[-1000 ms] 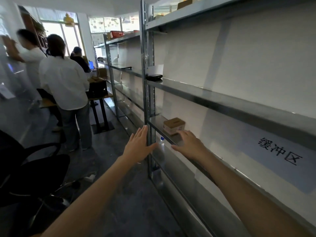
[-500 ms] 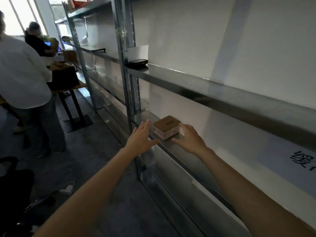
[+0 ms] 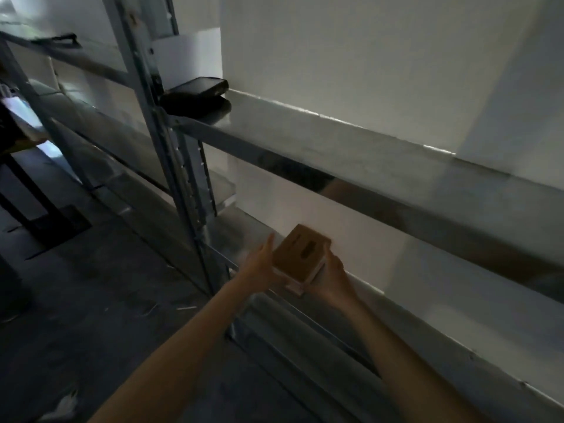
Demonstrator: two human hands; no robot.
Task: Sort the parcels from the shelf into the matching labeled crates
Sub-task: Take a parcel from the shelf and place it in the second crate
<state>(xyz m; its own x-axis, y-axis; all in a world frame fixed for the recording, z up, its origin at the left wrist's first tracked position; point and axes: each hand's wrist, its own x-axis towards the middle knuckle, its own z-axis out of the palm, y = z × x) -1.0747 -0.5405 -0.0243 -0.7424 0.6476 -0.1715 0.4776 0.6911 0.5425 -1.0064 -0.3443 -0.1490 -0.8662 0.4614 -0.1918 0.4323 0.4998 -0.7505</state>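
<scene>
A small brown cardboard parcel [image 3: 300,254] with a white underside sits tilted between both my hands, just above the lower metal shelf [image 3: 427,319]. My left hand [image 3: 262,270] presses flat against its left side with the fingers straight. My right hand [image 3: 331,279] grips its right side, fingers curled under the box. No crates are in view.
A black device [image 3: 195,94] lies on the upper shelf [image 3: 335,154] beside the steel upright [image 3: 171,154]. More shelving runs off to the left. A dark table leg and base [image 3: 39,221] stand on the grey floor at the left.
Both hands have closed in on the parcel from either side and tipped it up off the shelf. The view has moved closer to the shelf; the people at the left are out of view.
</scene>
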